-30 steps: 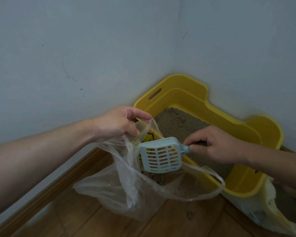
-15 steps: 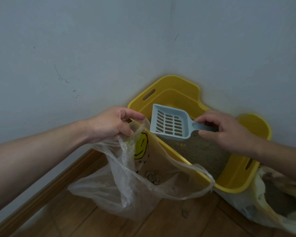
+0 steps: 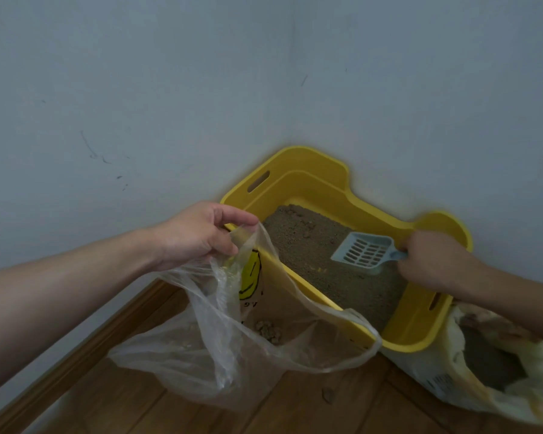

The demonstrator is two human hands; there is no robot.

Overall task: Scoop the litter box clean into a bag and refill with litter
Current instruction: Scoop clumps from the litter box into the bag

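1. Walls (image 3: 138, 89): two grey-blue faces meeting in a corner at the far side, with a few dark scuff marks on the left face.
2. Floor (image 3: 373, 411): brown wooden boards, with a wooden skirting board (image 3: 76, 358) along the left wall.
3. Litter box (image 3: 314, 186): yellow plastic, set into the corner on the floor, with slot handles in its ends. Brown-grey litter (image 3: 304, 245) covers its bottom.
4. Bag (image 3: 201, 364): clear thin plastic with a yellow smiley print. Its mouth is held open just beside the box's near-left side and its bottom rests on the floor.
5. Litter sack (image 3: 445, 368): pale and crumpled, lying open on the floor at the near right against the box, with dark litter showing inside.
6. Left hand (image 3: 198, 234): thumb and fingers pinched on the bag's upper edge, holding it up at the box's left corner.
7. Right hand (image 3: 433, 264): fingers curled round the scoop's handle, above the box's right end.
8. Scoop (image 3: 362, 253): pale blue and slotted, tilted inside the box over the litter at the right. Whether it touches the litter cannot be told.
9. Clumps (image 3: 268, 330): a small brown cluster lying in the bag's bottom.
10. Stray clump (image 3: 328, 395): one piece on the floor, near the bag.
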